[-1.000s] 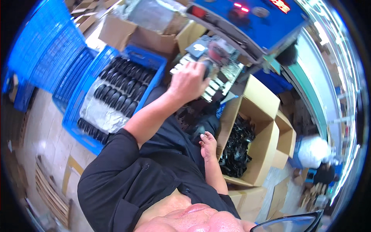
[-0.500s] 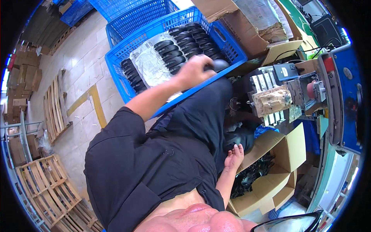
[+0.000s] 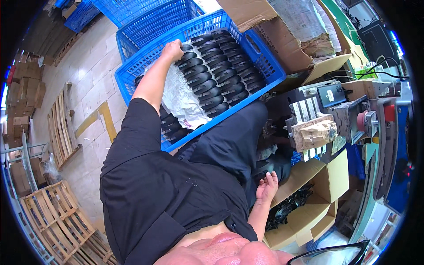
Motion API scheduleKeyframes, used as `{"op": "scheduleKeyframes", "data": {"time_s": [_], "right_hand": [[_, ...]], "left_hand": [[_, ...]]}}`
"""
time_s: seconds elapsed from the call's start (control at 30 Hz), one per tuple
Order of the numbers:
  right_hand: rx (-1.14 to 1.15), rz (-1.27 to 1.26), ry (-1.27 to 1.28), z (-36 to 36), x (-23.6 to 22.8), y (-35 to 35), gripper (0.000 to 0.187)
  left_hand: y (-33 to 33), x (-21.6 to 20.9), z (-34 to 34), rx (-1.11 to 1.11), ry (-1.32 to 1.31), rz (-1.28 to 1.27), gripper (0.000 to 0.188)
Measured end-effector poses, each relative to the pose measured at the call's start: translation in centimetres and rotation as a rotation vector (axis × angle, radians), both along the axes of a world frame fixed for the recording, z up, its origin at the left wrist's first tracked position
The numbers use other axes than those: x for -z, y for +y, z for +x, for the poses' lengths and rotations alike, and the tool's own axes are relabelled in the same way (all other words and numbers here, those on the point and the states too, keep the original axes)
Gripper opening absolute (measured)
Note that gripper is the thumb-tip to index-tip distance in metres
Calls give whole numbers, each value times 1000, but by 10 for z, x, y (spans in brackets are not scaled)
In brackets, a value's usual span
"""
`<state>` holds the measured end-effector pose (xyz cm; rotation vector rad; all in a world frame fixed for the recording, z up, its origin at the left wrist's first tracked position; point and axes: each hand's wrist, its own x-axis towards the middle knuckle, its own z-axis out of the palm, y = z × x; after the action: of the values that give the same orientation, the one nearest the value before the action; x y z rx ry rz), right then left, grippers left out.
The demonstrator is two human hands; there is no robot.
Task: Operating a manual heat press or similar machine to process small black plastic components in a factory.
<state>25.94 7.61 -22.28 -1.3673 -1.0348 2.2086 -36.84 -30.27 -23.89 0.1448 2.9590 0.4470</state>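
Observation:
A blue plastic crate (image 3: 126,90) sits before me, with rows of curved black plastic parts (image 3: 207,86) in it. A crumpled white paper sheet (image 3: 183,99) lies over the parts on the crate's left side. My left hand (image 3: 173,51) is at the sheet's far edge, its fingers closed on it; the fingertips are partly hidden. Beside my right thigh, my right hand (image 3: 267,187) rests palm up with fingers loosely bent and apart, holding nothing. Next to it stands an open cardboard box (image 3: 316,214) with many black pieces (image 3: 289,205) inside.
More blue crates (image 3: 154,26) stand behind the first one. A large torn cardboard box (image 3: 282,42) is at the far right. A machine with a metal fixture (image 3: 313,130) stands right of my legs. Wooden pallets (image 3: 66,221) lie on the tiled floor at left.
My left hand has moved left and away, from a dark part at the crate's near right side to the white sheet. The sheet has shifted nearer to me. My right hand has barely moved.

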Motion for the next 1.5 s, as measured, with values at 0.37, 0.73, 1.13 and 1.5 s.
{"op": "scheduleKeyframes", "data": {"time_s": [0.37,0.73,1.13,1.5], "right_hand": [[-47,-16,69,-29,-24,-6,26],[-278,-53,267,-121,-89,-57,23],[-397,7,318,-155,-102,-88,20],[-278,-154,222,-85,-50,-42,14]], "left_hand": [[21,19,59,117,388,142,27],[143,-145,348,848,213,791,38],[121,-135,335,658,243,744,35],[-21,-30,72,137,291,-50,40]]}}
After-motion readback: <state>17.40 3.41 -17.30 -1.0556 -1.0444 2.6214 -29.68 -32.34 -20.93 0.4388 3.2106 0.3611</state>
